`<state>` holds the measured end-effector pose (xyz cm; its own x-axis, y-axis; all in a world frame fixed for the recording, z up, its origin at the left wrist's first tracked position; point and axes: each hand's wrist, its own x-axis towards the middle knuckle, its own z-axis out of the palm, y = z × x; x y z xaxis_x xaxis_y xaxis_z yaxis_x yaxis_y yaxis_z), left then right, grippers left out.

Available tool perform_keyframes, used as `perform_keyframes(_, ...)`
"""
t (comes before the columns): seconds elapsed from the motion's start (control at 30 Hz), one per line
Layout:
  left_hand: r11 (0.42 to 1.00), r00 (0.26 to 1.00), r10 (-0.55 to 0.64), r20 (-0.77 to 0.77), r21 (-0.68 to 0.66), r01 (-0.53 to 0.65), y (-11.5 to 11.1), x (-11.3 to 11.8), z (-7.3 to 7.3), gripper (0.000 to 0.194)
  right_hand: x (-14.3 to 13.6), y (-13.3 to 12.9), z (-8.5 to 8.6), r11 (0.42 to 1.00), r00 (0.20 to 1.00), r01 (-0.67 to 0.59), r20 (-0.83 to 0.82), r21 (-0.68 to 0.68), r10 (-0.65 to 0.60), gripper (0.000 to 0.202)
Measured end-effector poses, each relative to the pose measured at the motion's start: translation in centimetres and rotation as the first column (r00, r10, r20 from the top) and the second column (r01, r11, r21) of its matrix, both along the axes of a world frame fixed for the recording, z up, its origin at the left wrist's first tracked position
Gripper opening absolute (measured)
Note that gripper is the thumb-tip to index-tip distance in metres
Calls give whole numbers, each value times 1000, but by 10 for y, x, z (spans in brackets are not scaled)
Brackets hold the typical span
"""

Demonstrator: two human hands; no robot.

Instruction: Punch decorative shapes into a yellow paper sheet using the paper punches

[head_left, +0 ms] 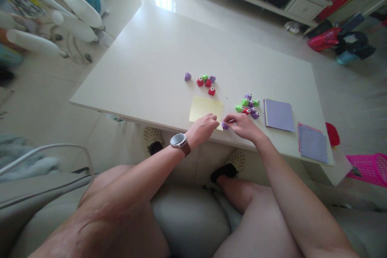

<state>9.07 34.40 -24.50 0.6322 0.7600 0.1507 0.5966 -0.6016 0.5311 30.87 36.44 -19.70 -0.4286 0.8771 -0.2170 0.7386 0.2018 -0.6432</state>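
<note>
A yellow sheet of paper (204, 107) lies near the front edge of the white table, with a row of small marks down its right side. My left hand (204, 127) rests over its lower right part, fingers curled closed; what they hold, if anything, is hidden. Just right of the sheet, my right hand (240, 125) pinches at a small purple toy-like piece (225, 125), partly covered by the fingers. The two hands' fingertips nearly meet. Similar red, green and purple pieces with eye-like tops form a cluster (246, 111) beyond my right hand. More form a looser group (208, 83) behind the sheet.
The white table (145, 68) also holds one separate purple piece (188, 76), a stack of purple paper (279, 115) and a bluish sheet with a marked border (313, 143) at the right. A pink basket (370, 169) stands beyond the right edge. My feet are under the table.
</note>
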Motion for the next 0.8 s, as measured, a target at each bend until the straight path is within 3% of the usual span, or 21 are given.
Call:
perform_keyframes(0.47, 999, 999, -10, -42, -46, 8, -5, 4, 3, 25, -5, -1, 1, 1000, 1000, -19, -12, 11, 20, 9)
perform_keyframes(0.63, 997, 1000, 18, -6, -69, -18, -4, 1, 9, 4, -5, -2, 1, 999, 1000, -21, -22, 48, 22, 7)
perform_keyframes(0.8, 992, 991, 123, -48, -34, -125, 0, -9, 11, 39, 0, 2, 0, 986, 978, 143, 139, 81, -153, 23)
